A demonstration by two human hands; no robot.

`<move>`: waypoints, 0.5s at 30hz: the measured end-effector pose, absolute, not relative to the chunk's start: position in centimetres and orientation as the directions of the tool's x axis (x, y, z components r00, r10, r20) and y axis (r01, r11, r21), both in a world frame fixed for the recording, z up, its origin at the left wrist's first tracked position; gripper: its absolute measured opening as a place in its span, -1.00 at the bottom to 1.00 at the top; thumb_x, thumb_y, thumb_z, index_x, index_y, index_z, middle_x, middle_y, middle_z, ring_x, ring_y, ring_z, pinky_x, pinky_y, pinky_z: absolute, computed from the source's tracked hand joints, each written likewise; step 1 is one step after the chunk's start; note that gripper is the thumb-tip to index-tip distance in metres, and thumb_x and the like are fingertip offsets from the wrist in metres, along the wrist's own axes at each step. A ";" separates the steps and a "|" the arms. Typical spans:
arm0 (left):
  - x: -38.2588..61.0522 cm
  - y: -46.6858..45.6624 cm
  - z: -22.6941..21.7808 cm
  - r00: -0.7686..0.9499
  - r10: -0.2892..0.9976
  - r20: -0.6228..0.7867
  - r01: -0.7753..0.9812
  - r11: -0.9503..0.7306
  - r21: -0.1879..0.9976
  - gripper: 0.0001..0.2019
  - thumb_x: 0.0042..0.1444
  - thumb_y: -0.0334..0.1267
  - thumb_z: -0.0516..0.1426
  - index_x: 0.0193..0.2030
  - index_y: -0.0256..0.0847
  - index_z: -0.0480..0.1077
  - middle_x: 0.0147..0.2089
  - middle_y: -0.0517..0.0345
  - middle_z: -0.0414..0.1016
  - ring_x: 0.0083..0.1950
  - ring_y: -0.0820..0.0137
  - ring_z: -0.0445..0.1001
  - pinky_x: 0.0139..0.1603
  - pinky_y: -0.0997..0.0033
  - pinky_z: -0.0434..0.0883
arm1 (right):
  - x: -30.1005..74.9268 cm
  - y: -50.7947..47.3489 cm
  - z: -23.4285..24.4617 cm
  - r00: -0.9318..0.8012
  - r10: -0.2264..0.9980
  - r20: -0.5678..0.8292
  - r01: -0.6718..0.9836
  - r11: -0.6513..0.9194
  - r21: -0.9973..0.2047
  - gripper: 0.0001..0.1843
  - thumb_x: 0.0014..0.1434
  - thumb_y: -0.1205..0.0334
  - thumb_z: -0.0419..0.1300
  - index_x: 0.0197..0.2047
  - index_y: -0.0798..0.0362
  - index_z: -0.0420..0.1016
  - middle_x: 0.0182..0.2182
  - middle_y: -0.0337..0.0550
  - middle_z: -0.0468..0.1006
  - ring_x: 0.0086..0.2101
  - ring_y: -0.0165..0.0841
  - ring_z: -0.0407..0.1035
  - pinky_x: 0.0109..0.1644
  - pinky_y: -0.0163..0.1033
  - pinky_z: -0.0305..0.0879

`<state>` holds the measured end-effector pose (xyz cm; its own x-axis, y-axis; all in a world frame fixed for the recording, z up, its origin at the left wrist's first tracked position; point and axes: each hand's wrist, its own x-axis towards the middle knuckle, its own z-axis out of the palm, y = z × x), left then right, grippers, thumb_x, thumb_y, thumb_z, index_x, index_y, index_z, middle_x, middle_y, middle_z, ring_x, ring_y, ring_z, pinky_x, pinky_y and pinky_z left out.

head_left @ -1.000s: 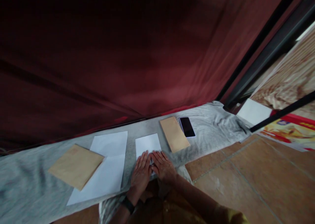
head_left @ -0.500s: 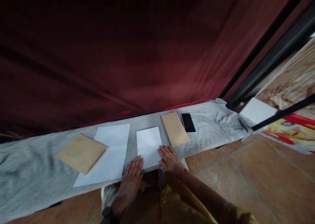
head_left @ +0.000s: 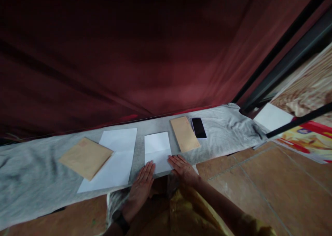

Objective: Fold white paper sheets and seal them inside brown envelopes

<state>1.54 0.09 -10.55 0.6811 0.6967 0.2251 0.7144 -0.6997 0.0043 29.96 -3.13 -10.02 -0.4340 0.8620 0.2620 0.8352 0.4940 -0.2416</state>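
A white sheet of paper (head_left: 157,149) with a crease across it lies flat before me on the grey cloth. My left hand (head_left: 143,180) rests with its fingers stretched out over the sheet's near left corner. On the opposite side, my right hand (head_left: 183,169) lies flat, fingertips on the near right edge of the same paper. Neither hand grips anything. Left of it is a larger creased white sheet (head_left: 119,163), partly covered by a brown envelope (head_left: 85,157). Another brown envelope (head_left: 185,134) lies beyond my right hand, beside a dark-screened phone (head_left: 199,128).
Grey cloth (head_left: 228,128) covers the long narrow surface, which ends at a dark red curtain (head_left: 155,73) behind. Black bars (head_left: 280,45) slant down at the right. A white sheet (head_left: 273,116) and a printed red and yellow package (head_left: 308,139) lie beyond, near the tiled floor (head_left: 259,180).
My left hand has slid to the right, its fingers now farther over the sheet's near left corner. My right hand has barely shifted. The envelopes and phone stay where they were.
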 end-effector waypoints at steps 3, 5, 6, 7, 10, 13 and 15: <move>0.6 -0.8 -10.2 0.683 0.701 0.206 0.719 -0.695 -0.017 -0.31 0.29 -0.42 -0.11 0.53 -0.21 -0.25 0.49 -0.07 0.09 0.47 0.23 0.13 0.39 0.12 0.25 | 29.8 -3.6 -9.5 -0.427 0.864 0.266 0.835 0.490 -0.249 -0.34 0.35 0.25 0.12 0.45 0.11 0.07 0.37 0.02 0.23 0.33 -0.20 0.13 0.43 0.05 0.08; 0.8 -1.4 -10.0 0.661 0.723 0.198 0.742 -0.670 -0.028 -0.31 0.28 -0.42 -0.11 0.53 -0.25 -0.23 0.49 -0.09 0.09 0.49 0.20 0.10 0.41 0.09 0.23 | 28.9 -3.7 -9.1 -0.434 0.859 0.271 0.827 0.499 -0.260 -0.33 0.35 0.22 0.13 0.45 0.13 0.07 0.38 0.03 0.20 0.35 -0.16 0.09 0.43 0.09 0.06; 1.0 -1.7 -9.9 0.646 0.737 0.199 0.755 -0.655 -0.027 -0.32 0.29 -0.38 -0.09 0.52 -0.28 -0.21 0.49 -0.12 0.09 0.49 0.18 0.10 0.41 0.08 0.22 | 28.3 -3.7 -9.0 -0.444 0.853 0.274 0.818 0.511 -0.265 -0.32 0.34 0.20 0.13 0.46 0.12 0.06 0.39 0.02 0.18 0.36 -0.15 0.07 0.44 0.10 0.05; 1.2 -1.9 -9.9 0.633 0.747 0.202 0.766 -0.643 -0.020 -0.33 0.31 -0.32 -0.07 0.52 -0.31 -0.18 0.48 -0.15 0.11 0.48 0.16 0.11 0.40 0.06 0.22 | 27.7 -3.6 -8.9 -0.456 0.846 0.278 0.808 0.524 -0.269 -0.32 0.34 0.19 0.13 0.46 0.10 0.06 0.40 0.01 0.16 0.37 -0.14 0.05 0.44 0.11 0.03; 1.9 -1.8 -9.6 0.605 0.765 0.221 0.781 -0.624 0.020 -0.34 0.34 -0.09 -0.03 0.49 -0.32 -0.05 0.44 -0.18 0.20 0.44 0.13 0.21 0.36 0.07 0.28 | 26.3 -3.5 -9.2 -0.464 0.838 0.288 0.803 0.535 -0.261 -0.31 0.34 0.18 0.15 0.46 0.09 0.07 0.41 0.02 0.13 0.37 -0.15 0.03 0.44 0.10 0.03; 2.8 -0.7 -8.8 0.567 0.789 0.235 0.801 -0.595 0.064 -0.39 0.36 -0.05 -0.05 0.46 -0.26 0.04 0.41 -0.12 0.26 0.40 0.18 0.28 0.34 0.10 0.31 | 26.1 -3.4 -9.8 -0.455 0.842 0.290 0.817 0.524 -0.240 -0.34 0.34 0.27 0.13 0.45 0.07 0.08 0.39 0.01 0.18 0.36 -0.21 0.07 0.43 0.05 0.07; 3.6 0.4 -8.3 0.563 0.794 0.228 0.801 -0.593 0.085 -0.41 0.37 -0.06 -0.05 0.46 -0.25 0.05 0.45 -0.09 0.20 0.44 0.19 0.21 0.38 0.09 0.26 | 26.3 -3.3 -10.2 -0.457 0.843 0.284 0.818 0.524 -0.238 -0.35 0.34 0.32 0.11 0.45 0.05 0.08 0.39 -0.02 0.19 0.35 -0.24 0.09 0.43 0.03 0.09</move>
<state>3.60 0.38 -8.28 0.5634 0.7939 0.2284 0.8009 -0.5928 0.0848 26.25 -3.32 -10.16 -0.4575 0.8426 0.2840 0.8176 0.5242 -0.2383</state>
